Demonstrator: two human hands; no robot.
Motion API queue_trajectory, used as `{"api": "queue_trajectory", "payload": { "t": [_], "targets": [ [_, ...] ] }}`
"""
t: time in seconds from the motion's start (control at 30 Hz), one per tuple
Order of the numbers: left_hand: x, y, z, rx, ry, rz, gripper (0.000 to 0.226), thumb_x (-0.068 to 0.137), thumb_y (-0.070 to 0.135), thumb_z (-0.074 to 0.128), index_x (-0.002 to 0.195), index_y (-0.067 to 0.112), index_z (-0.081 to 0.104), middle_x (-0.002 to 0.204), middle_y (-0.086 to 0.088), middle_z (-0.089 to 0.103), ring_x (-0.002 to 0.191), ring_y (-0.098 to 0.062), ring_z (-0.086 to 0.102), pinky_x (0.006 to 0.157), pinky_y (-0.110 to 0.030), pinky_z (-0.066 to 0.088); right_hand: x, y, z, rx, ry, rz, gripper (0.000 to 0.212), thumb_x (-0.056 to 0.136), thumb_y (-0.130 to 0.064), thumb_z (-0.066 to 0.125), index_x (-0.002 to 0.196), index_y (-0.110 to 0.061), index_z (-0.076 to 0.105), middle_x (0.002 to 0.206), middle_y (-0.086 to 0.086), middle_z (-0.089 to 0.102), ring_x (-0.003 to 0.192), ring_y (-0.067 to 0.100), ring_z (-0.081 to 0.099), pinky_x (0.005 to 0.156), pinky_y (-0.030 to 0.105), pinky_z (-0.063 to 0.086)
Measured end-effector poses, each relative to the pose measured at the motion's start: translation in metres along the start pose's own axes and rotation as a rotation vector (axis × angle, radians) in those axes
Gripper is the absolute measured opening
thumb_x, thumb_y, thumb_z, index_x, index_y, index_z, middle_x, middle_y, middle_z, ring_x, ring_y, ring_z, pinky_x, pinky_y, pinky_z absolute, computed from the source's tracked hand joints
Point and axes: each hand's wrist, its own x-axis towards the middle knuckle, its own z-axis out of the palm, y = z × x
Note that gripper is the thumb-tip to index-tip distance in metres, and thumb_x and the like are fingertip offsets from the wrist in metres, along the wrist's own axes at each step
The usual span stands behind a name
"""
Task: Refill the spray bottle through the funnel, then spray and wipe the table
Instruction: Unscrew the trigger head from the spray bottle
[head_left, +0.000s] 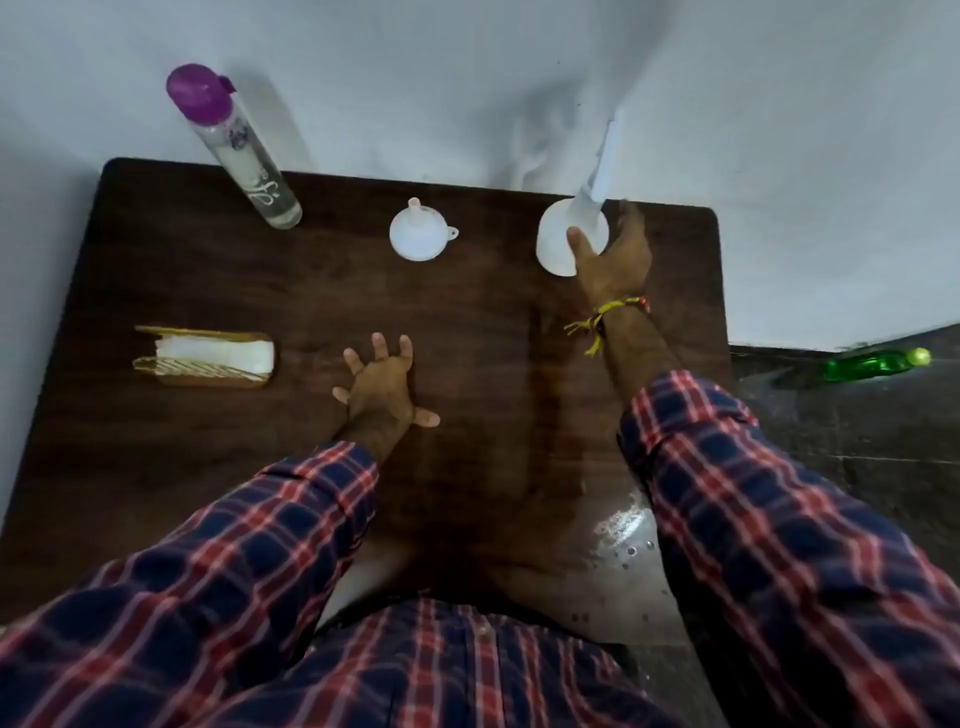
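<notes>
The right hand (613, 254) wraps the white plastic spray bottle (563, 239) at upper right; grip its body firmly. The left hand (382, 382) rests spread on the dark wooden counter (208, 270); the white funnel (418, 236) sits upper centre.

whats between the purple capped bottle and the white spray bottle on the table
The white funnel stands upside down between the purple-capped bottle and the white spray bottle, apart from both, with bare dark table on either side. This shows in the head view.

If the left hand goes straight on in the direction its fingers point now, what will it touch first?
The left hand lies flat on the table, fingers pointing toward the far edge. Straight ahead is bare wood, then probably the white funnel; the line may pass slightly left of it.
</notes>
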Motion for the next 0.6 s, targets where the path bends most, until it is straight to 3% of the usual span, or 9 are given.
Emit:
{"api": "queue_trajectory", "payload": {
  "t": [0.1,0.2,0.3,0.5,0.6],
  "targets": [
    [-0.001,0.002,-0.003,0.012,-0.015,0.019,0.134,0.057,0.042,0.091,0.153,0.038,-0.003,0.162,0.001,-0.019,0.145,-0.044,-0.017,0.105,-0.076,0.015,0.015,-0.004,0.006,0.044,-0.052,-0.011,0.063,0.084,-0.021,0.073,0.14,-0.008,0.047,0.137,0.007,0.057,0.129,0.02,0.051,0.108,0.025,0.037],
    [0.0,0.001,0.0,0.011,-0.003,0.026,0.135,0.056,0.042,0.092,0.153,0.038,-0.003,0.162,0.001,-0.018,0.145,-0.045,-0.017,0.105,-0.076,0.015,0.018,-0.001,0.013,0.005,-0.062,-0.068,0.046,0.086,-0.023,0.07,0.127,-0.007,0.059,0.124,0.007,0.066,0.118,0.023,0.059,0.095,0.022,0.041],
    [0.003,0.0,0.0,0.014,-0.005,0.025,0.136,0.056,0.043,0.092,0.153,0.037,-0.003,0.162,0.001,-0.019,0.145,-0.045,-0.017,0.104,-0.076,0.015,0.007,0.006,0.011,0.032,-0.059,-0.096,0.043,0.083,-0.024,0.073,0.12,-0.006,0.062,0.117,0.008,0.069,0.109,0.021,0.062,0.087,0.02,0.042],
    [-0.001,0.001,-0.001,0.019,-0.033,0.033,0.137,0.058,0.043,0.09,0.152,0.036,-0.008,0.16,0.0,-0.024,0.144,-0.046,-0.019,0.105,-0.077,0.013,-0.07,0.026,-0.001,0.036,-0.119,-0.156,0.038,0.084,-0.023,0.072,0.117,-0.01,0.061,0.108,0.004,0.07,0.101,0.02,0.063,0.083,0.023,0.044],
    [-0.013,-0.003,-0.001,-0.002,0.011,0.068,0.132,0.062,0.042,0.089,0.153,0.035,-0.006,0.162,0.0,-0.02,0.145,-0.043,-0.018,0.109,-0.074,0.012,-0.123,0.036,-0.01,0.057,-0.145,-0.174,0.036,0.083,-0.024,0.073,0.117,-0.016,0.062,0.103,-0.008,0.067,0.098,0.011,0.061,0.081,0.018,0.043]
  ]
}}
